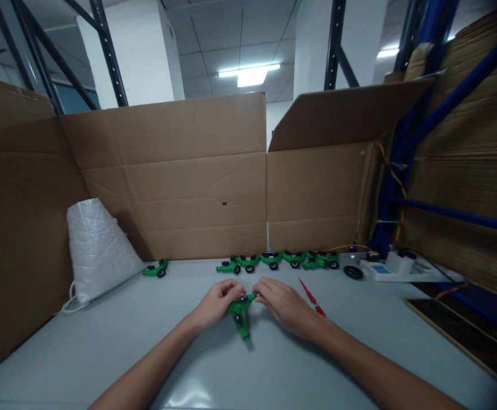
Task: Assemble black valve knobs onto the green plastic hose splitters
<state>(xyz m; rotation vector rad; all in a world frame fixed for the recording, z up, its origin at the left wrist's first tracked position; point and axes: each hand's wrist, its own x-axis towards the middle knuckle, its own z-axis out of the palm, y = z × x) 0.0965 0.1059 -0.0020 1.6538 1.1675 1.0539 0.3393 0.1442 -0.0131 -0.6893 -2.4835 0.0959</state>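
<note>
A green plastic toy vehicle piece (239, 314) with dark fittings is raised slightly over the table, one end pointing toward me. My left hand (214, 304) pinches its upper left part between thumb and fingers. On the other side, the fingertips of my right hand (283, 303) close around a thin green arm at its upper right. My fingers cover part of the piece, so its full shape is hidden. Just right of my right hand lies a red screwdriver (311, 297), its thin tip pointing away from me.
Several green toy vehicles (271, 260) with black wheels line the back of the table (188, 364). Another green toy (156, 268) lies beside a white sack (98, 250) at left. A black ring (353, 273) and a power strip (395, 270) sit at right. Cardboard walls (188, 193) enclose the table.
</note>
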